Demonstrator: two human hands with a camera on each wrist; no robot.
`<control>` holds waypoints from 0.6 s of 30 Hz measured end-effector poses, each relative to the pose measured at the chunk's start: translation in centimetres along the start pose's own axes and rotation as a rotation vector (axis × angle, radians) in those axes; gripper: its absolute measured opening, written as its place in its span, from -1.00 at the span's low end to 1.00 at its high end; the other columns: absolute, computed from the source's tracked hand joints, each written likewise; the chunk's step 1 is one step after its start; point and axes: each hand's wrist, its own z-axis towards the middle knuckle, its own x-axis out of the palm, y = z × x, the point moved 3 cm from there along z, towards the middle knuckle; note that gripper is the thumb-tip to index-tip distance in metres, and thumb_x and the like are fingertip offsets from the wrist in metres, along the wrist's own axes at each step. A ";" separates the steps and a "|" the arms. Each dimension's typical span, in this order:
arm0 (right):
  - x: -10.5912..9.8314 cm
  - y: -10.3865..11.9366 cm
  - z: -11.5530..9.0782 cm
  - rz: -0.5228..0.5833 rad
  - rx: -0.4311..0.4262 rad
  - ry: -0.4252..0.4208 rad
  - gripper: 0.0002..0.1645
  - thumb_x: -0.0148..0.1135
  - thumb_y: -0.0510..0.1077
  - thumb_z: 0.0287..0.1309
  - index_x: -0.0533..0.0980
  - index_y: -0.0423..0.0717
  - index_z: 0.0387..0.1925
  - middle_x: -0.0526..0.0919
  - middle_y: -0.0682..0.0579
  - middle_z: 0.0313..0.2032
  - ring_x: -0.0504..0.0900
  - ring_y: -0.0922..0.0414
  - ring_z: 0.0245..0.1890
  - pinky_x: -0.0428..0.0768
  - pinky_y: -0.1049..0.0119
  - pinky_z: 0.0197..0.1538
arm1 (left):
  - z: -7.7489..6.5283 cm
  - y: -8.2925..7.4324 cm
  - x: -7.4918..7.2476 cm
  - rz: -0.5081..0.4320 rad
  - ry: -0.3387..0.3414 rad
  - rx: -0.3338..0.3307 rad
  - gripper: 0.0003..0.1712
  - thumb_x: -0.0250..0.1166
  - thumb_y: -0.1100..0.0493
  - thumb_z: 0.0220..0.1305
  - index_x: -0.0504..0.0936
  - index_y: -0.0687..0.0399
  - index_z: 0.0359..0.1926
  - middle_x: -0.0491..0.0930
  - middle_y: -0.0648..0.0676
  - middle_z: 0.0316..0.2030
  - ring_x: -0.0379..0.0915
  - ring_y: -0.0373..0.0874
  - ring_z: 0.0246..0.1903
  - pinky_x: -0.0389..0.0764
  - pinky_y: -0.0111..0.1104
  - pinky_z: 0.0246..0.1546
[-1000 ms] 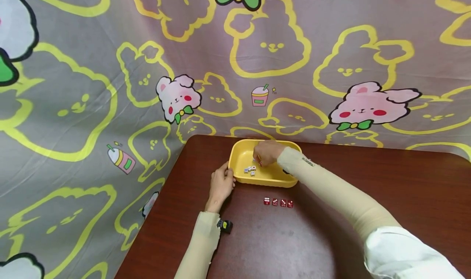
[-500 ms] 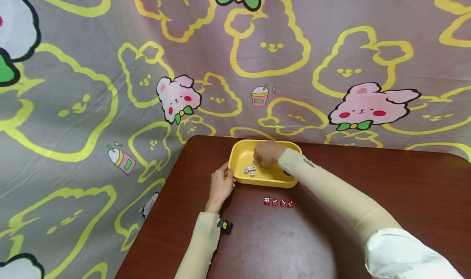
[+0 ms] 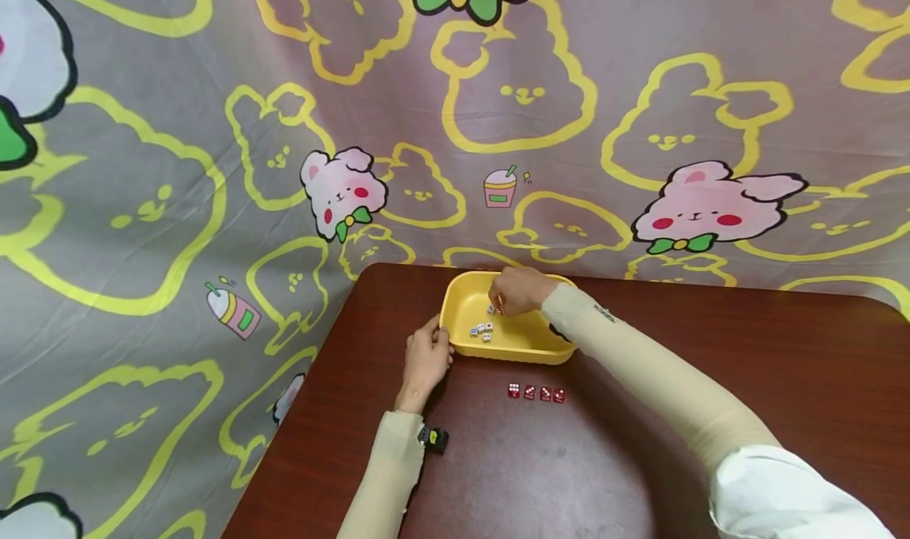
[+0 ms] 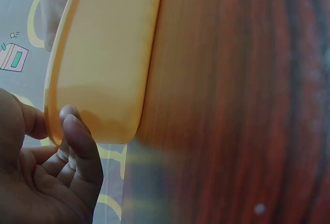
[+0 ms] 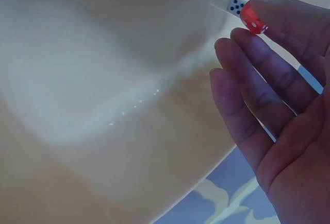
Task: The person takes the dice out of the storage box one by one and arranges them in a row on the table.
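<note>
My right hand point(image 3: 522, 290) reaches into a yellow plastic tray point(image 3: 512, 355) and pinches a red die point(image 5: 252, 19) between thumb and finger. Just beyond the red die a white die point(image 5: 236, 6) with dark dots shows, also seen near the fingertips in the head view. The other fingers of this hand stretch out loosely. My left hand point(image 3: 426, 357) grips the tray's left end, with its fingers point(image 4: 80, 136) at the corner of the rim. Several white dice point(image 3: 481, 329) lie together on the tray floor, left of my right hand.
Several red dice point(image 3: 529, 392) stand in a row on the dark wooden table point(image 3: 540, 476), in front of the tray. A patterned cloth point(image 3: 412, 73) hangs behind the table and along its left side.
My right hand has shifted very slightly, and the white die by its fingertips shows more. The left hand keeps its place on the tray. The head view has tilted a little.
</note>
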 end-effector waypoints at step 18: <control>-1.0 0.2 -1.5 0.044 -0.003 -0.117 -0.90 0.36 -0.12 -0.05 0.59 0.11 -0.58 0.60 0.19 -0.55 0.49 0.20 -0.52 0.44 0.35 -0.47 | 0.0 -0.2 0.2 0.012 0.001 0.022 -0.53 0.00 0.16 0.43 0.44 0.10 0.31 0.65 0.09 -0.57 0.49 -0.20 -0.71 0.57 -0.34 -0.70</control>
